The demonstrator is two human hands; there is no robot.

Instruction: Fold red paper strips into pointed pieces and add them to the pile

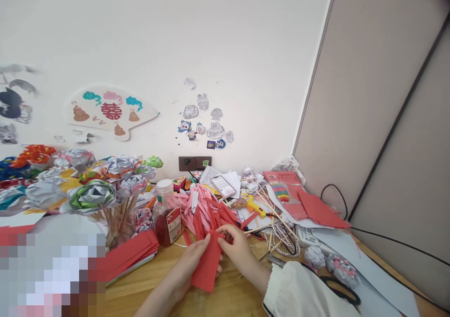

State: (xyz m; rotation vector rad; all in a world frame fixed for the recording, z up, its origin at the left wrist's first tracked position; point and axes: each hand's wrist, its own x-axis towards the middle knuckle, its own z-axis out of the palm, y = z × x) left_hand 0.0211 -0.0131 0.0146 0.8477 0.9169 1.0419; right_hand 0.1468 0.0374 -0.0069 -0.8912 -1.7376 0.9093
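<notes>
Between my two hands is a narrow rectangle of red paper [208,271], held upright above the wooden table. My left hand [197,257] grips its left side, thumb on the front near the top and fingertips showing past the right edge. At the top right corner, my right hand [232,241] pinches the paper between thumb and fingers. A heap of pink and red paper strips [200,209] lies just beyond the hands. To the left, a stack of red paper rectangles [131,255] rests on the table [154,284].
A jar of red liquid [165,214] stands left of the strips, by a bunch of paper flowers [91,195]. Behind lie a phone [223,186] and a yellow glue gun [255,205]. Scissors [339,290], bead strings [286,242] and crumpled paper [315,257] are at right.
</notes>
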